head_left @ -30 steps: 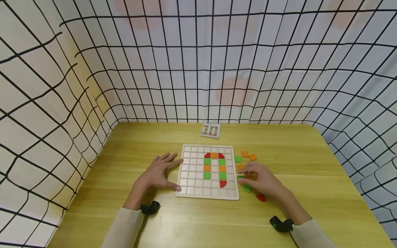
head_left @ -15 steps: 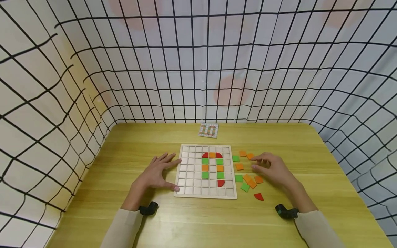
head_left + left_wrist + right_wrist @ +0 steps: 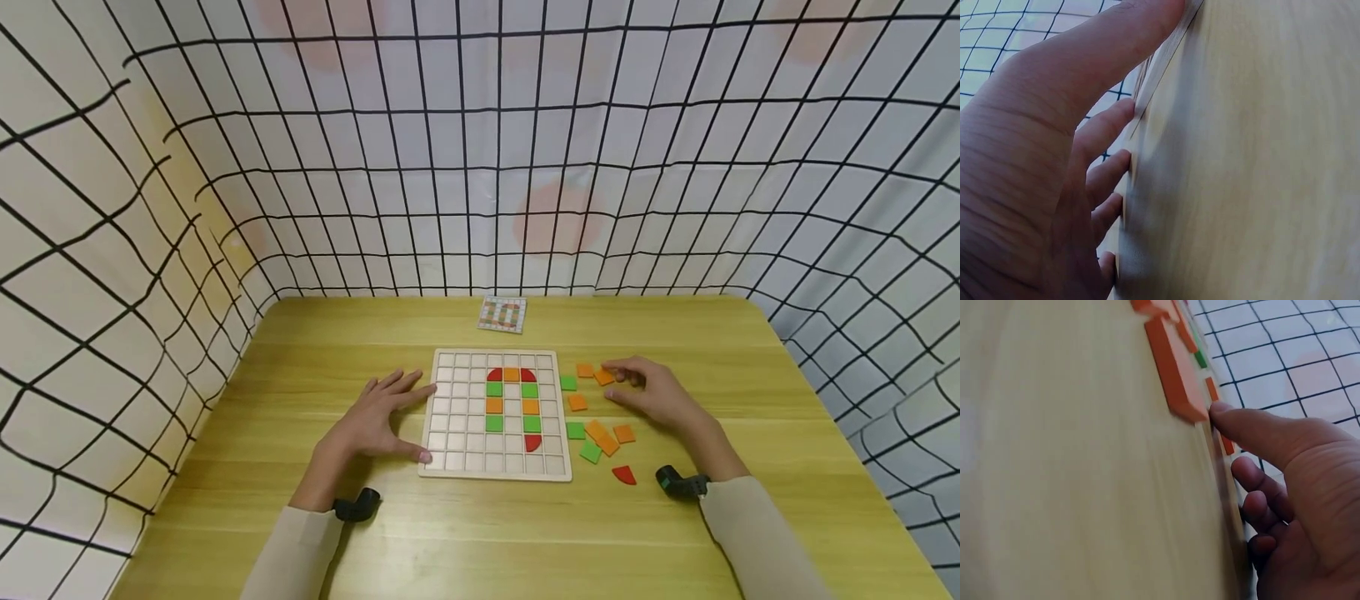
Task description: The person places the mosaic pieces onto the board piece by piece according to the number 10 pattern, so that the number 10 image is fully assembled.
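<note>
A wooden grid board [image 3: 457, 467] lies on the table, with red, orange and green tiles set in an arch shape in its cells. My left hand [image 3: 375, 417] rests along the board's left side, fingers spread, thumb and index at its edge. To the right of the board, my right hand [image 3: 656, 392] hovers low with bent fingers. Its index fingertip is right at an orange tile [image 3: 603, 377], while the thumb [image 3: 1235, 419] stands apart from the fingers. A second orange tile [image 3: 585, 370] lies just left of that one.
Loose tiles lie right of the board: a green tile [image 3: 568, 383], an orange tile [image 3: 577, 402], several overlapping ones, and a red quarter-round tile [image 3: 624, 475]. A small pattern card [image 3: 502, 315] sits behind the board. Black netting [image 3: 480, 171] surrounds the table's back and sides.
From beside the nearer tiles by the board, my right hand has moved back and right, then slightly left to the far orange tile. The left hand stays at the board's edge.
</note>
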The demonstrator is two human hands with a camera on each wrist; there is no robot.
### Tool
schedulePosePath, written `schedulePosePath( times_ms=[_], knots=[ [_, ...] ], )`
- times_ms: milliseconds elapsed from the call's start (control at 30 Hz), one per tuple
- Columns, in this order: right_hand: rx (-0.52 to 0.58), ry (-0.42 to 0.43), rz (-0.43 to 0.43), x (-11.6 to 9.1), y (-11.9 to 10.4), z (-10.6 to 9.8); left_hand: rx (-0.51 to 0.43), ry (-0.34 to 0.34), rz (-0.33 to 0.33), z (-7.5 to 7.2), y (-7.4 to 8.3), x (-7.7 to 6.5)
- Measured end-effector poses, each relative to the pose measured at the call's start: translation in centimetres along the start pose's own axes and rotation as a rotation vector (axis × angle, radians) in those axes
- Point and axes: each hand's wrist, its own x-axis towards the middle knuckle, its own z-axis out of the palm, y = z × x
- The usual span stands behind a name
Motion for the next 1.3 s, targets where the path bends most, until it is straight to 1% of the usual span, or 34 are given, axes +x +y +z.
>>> schedulePosePath(
  times_ms=[133,567,833,967,1100,1300],
  knots=[
    [0.007,-0.022,-0.007,0.4,0.2,-0.2,0.001,-0.001,-0.003,-0.1,0.0,0.0],
    [0.013,-0.048,0.028,0.6,0.2,-0.6,-0.005,-0.005,-0.004,0.0,0.0,0.0],
    [0.011,-0.009,0.034,0.5,0.5,-0.5,-0.006,-0.006,-0.005,-0.1,0.0,0.0],
    [0.028,0.006,0.040,0.3,0.3,-0.3,-0.003,-0.004,-0.007,-0.1,0.0,0.0],
    [0.033,0.028,0.044,0.1,-0.2,-0.2,0.000,-0.002,-0.008,-0.1,0.0,-0.1],
    [0.029,0.061,0.062,-0.5,-1.7,0.0,-0.007,0.001,-0.006,0.0,0.0,0.0]
  ],
)
